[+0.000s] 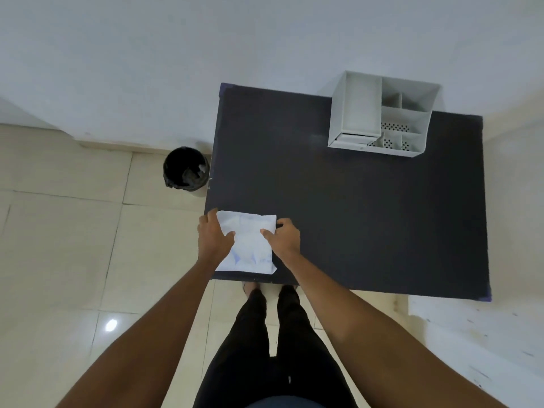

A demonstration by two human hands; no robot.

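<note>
Head camera looked down on a dark table (368, 207), where a white printed sheet (250, 245), paper or thin plastic, lay flat at the near left corner. The left hand (214, 234) gripped its left edge, fingers curled over the far corner and thumb pressed on top. The right hand (283, 235) pinched the right edge, thumb on the sheet and fingers curled round the side. The sheet looked creased, so folding or smoothing seemed partly done, with tidying away probably left. A white desk organizer (357, 113) stood well apart at the far right. A black bin (186, 169) sat on the floor beside the table.
</note>
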